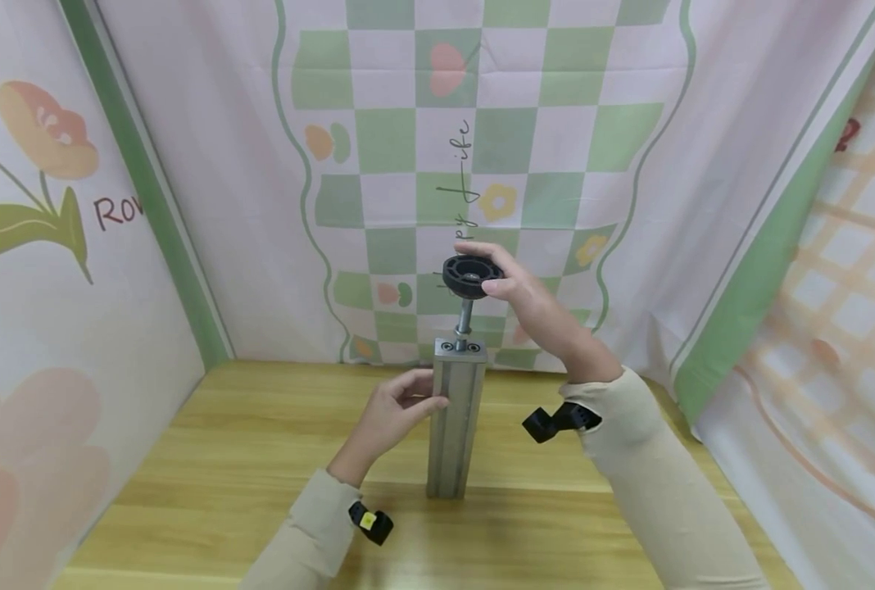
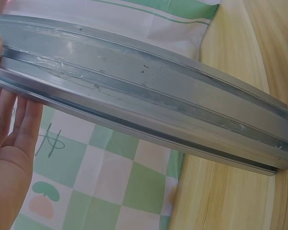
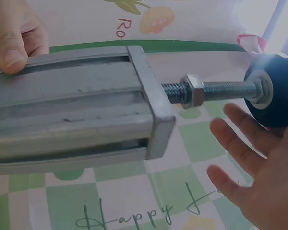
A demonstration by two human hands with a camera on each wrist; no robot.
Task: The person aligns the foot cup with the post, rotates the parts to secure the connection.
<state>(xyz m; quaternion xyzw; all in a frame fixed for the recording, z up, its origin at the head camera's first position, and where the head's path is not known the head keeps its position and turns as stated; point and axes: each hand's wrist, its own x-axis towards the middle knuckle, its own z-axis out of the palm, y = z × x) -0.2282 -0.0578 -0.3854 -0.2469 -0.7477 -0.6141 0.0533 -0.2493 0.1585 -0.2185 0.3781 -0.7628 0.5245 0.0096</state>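
Observation:
An aluminium profile (image 1: 455,426) stands upright on the table, with an end plate (image 3: 156,110) fixed by screws on top. From the plate rises the threaded rod (image 3: 225,90) of a leveling foot (image 1: 467,283), its black round base facing up. A hex nut (image 3: 195,91) sits partway along the rod, apart from the plate. My left hand (image 1: 396,410) grips the profile's upper part, thumb in front and fingers behind. With thumb and index finger, my right hand (image 1: 529,303) holds the rim of the black base. Its other fingers (image 3: 237,146) are spread beneath, off the rod.
The wooden table (image 1: 260,459) ends at a hanging cloth (image 1: 393,197) with green checks behind the profile. Printed cloths also hang at the left (image 1: 32,344) and right (image 1: 843,328). Each wrist carries a small black camera mount (image 1: 555,420).

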